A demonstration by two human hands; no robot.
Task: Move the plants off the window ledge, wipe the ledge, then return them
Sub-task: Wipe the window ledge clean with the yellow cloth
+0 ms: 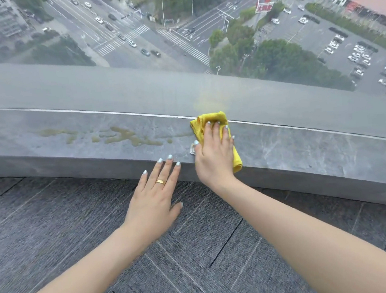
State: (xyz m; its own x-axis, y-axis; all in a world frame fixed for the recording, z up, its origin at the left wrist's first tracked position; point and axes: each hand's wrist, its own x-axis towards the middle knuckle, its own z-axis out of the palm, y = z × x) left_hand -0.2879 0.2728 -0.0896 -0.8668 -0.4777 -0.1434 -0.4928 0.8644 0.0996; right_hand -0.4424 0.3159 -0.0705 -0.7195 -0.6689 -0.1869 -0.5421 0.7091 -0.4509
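Observation:
A grey stone window ledge (303, 141) runs across the head view below a large window. My right hand (213, 154) presses a yellow cloth (210, 119) flat onto the ledge with straight, spread fingers. The cloth reaches from the window glass to the ledge's front edge, where a corner hangs over. My left hand (154, 196) is open, its fingertips resting on the ledge's front edge just left of the right hand. A brownish wet streak (126, 137) lies on the ledge to the left of the cloth. No plants are in view.
The window glass (179, 54) rises straight from the back of the ledge, with a street far below. Dark grey carpet tiles (54, 228) cover the floor in front of the ledge.

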